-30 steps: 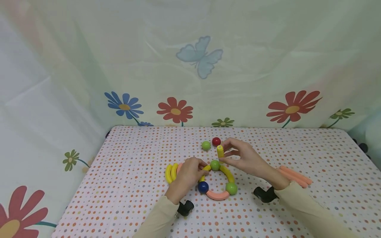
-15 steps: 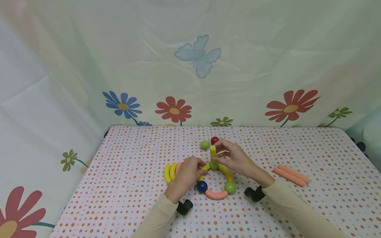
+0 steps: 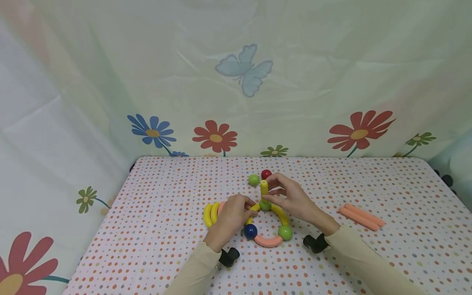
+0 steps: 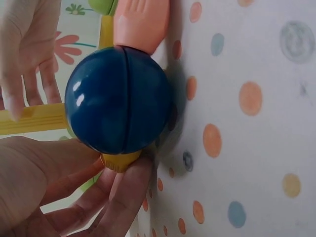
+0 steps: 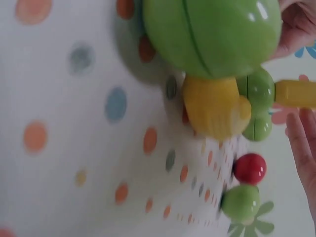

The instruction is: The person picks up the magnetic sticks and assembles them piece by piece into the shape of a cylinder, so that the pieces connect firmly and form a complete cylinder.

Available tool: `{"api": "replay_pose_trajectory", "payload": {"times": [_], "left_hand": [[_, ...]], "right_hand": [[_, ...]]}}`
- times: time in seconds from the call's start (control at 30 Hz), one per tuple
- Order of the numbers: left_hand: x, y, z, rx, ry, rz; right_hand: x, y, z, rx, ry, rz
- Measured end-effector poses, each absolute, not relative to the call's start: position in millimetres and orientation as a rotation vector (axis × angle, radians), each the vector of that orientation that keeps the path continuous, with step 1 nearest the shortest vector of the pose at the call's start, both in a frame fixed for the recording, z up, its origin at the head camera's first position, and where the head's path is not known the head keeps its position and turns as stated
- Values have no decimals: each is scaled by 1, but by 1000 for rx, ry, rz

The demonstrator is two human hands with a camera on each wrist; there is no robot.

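A ring of balls and curved rods lies on the table: a blue ball [image 3: 250,231], a near green ball [image 3: 285,232], a far green ball [image 3: 265,205], a pink curved rod [image 3: 268,241] and two yellow curved rods. My left hand [image 3: 233,212] pinches the left yellow curved rod [image 4: 120,161] beside the blue ball, thumb and fingers on either side. My right hand [image 3: 293,197] holds a straight yellow stick [image 3: 264,188] upright between thumb and fingers. Its lower end meets the top of the far green ball, as the right wrist view also shows.
Behind the ring sit a loose green ball [image 3: 253,180] and a red ball [image 3: 266,174]. Yellow curved rods [image 3: 208,215] and a pink piece [image 3: 221,207] lie left of my left hand. Two pink straight sticks [image 3: 362,217] lie to the right on the dotted tablecloth [image 3: 147,246].
My right hand has moved left, bringing the yellow stick from beside the far green ball onto its top. Over the last half second both hands stay nearly still; the left keeps its pinch.
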State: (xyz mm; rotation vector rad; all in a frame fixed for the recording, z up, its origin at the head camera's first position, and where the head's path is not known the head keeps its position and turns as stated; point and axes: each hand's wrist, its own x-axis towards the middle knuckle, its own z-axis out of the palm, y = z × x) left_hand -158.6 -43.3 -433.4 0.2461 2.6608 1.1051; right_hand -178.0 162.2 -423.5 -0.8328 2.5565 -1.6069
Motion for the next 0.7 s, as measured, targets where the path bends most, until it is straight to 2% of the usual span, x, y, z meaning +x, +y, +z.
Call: {"api": "replay_pose_trajectory", "payload": {"times": [0.17, 0.33, 0.5, 0.7], "left_hand": [[-158, -44, -433, 261, 2668, 1112], [-156, -43, -431, 243, 2664, 1118], [-155, -44, -430, 226, 2655, 1124], [-154, -44, -431, 241, 2641, 1145]], "right_hand": [[-174, 184, -418, -836, 2655, -1586], [-168, 234, -413, -802, 2912, -1347], [-156, 298, -420, -687, 3046, -1072], [-142, 357, -428, -423, 2994, -924]]}}
